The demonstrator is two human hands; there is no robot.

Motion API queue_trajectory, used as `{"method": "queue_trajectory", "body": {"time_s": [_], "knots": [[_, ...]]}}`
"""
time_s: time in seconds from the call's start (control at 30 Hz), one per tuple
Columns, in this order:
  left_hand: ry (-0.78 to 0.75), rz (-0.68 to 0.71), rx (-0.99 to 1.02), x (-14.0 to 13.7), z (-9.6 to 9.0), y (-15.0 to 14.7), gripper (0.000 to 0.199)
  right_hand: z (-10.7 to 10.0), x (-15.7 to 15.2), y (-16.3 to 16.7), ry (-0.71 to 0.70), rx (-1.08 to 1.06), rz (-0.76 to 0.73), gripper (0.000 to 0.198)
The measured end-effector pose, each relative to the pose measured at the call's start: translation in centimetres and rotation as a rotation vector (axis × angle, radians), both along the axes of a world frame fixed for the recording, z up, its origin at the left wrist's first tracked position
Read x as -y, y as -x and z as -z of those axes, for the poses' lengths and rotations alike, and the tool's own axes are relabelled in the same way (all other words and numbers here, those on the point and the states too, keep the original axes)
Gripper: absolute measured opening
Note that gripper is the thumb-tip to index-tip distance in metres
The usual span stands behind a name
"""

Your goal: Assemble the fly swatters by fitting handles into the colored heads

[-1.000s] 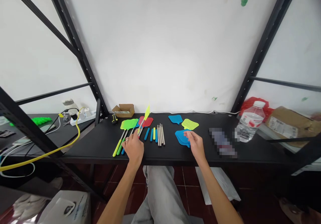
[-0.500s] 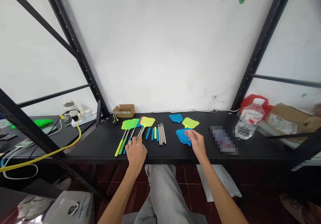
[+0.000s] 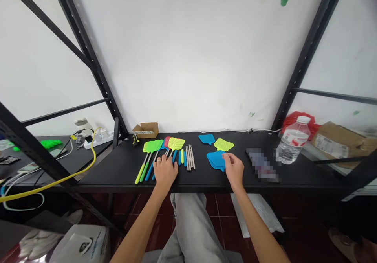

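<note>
My left hand (image 3: 165, 171) lies palm down over the lower ends of several assembled fly swatters, its fingers apart and partly hiding the handles. Around it fan out a green swatter head (image 3: 154, 145), a yellow swatter head (image 3: 176, 143) and a red swatter head (image 3: 167, 141). Just right of its fingertips are loose blue and yellow handle grips (image 3: 182, 156) and several metal rods (image 3: 191, 158). My right hand (image 3: 235, 170) pinches the edge of the stacked blue fly swatter heads (image 3: 216, 160). Another blue head (image 3: 207, 138) and a yellow-green head (image 3: 224, 144) lie behind.
A small open cardboard box (image 3: 145, 130) and a tape measure (image 3: 135, 140) stand at the back left. To the right are a pixelated phone-like object (image 3: 262, 164) and a large water bottle (image 3: 293, 140). Shelf posts rise at both sides; a yellow cable (image 3: 88, 164) crosses the left.
My left hand has shifted right and its fingers have spread. The yellow swatter head has slid slightly right, baring more of the red one. My right hand has barely moved at the blue heads.
</note>
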State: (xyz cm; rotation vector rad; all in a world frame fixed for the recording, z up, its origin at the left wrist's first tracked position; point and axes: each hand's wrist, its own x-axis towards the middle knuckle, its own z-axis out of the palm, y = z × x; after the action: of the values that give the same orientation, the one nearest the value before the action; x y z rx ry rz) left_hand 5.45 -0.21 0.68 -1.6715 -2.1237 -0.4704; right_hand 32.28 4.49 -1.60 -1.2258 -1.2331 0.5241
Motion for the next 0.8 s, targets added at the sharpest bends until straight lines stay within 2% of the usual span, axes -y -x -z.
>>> {"method": "queue_trajectory", "body": {"time_s": [0.07,0.17,0.33,0.53,0.8], "knots": [[0.042,-0.004,0.000,-0.7,-0.1,-0.2,0.031,0.3,-0.2,0.0,-0.002,0.107,0.082,0.032],[0.068,-0.005,0.007,-1.2,-0.2,-0.3,0.031,0.4,-0.3,0.3,0.003,0.326,0.099,0.030],[0.050,-0.038,0.024,-1.3,-0.3,-0.2,0.031,-0.4,0.3,1.0,0.116,0.571,0.136,0.034],[0.028,0.011,0.040,-1.2,-0.1,-0.6,0.032,-0.6,0.1,1.4,0.208,0.701,0.114,0.048],[0.022,0.089,0.076,-1.5,0.3,-1.8,0.031,0.2,-0.1,1.3,0.129,0.708,0.142,0.042]]}}
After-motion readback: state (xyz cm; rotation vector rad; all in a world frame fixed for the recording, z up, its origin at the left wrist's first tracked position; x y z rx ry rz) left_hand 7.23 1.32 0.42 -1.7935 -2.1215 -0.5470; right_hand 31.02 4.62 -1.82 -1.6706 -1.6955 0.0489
